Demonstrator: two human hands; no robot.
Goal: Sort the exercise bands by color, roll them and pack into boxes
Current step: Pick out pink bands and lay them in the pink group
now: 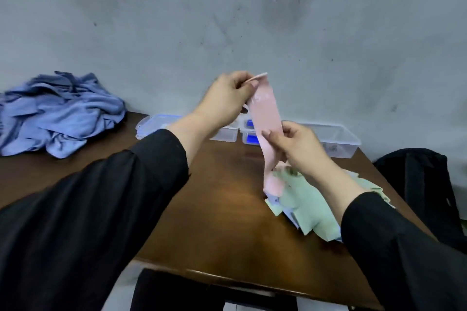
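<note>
One pink band [267, 118], three clear boxes [336, 139], two hands [225, 98], one blue cloth heap [58, 116]

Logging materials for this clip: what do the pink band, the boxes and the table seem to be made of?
Pink band: thin, matte, rubbery sheet, probably latex; it hangs limp between the left hand and right hand. Boxes: clear, glossy hard plastic; see-through walls. Table: dark brown wood or veneer, polished; it reflects light.

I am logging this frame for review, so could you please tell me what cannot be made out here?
Head view only:
- Print on the pink band: blurred.
- Contents of the clear boxes: partly hidden by the left hand and right hand.
- Lower bands in the pile: covered by green ones and the right sleeve.
- Blue cloth heap: cut off by the left edge.
</note>
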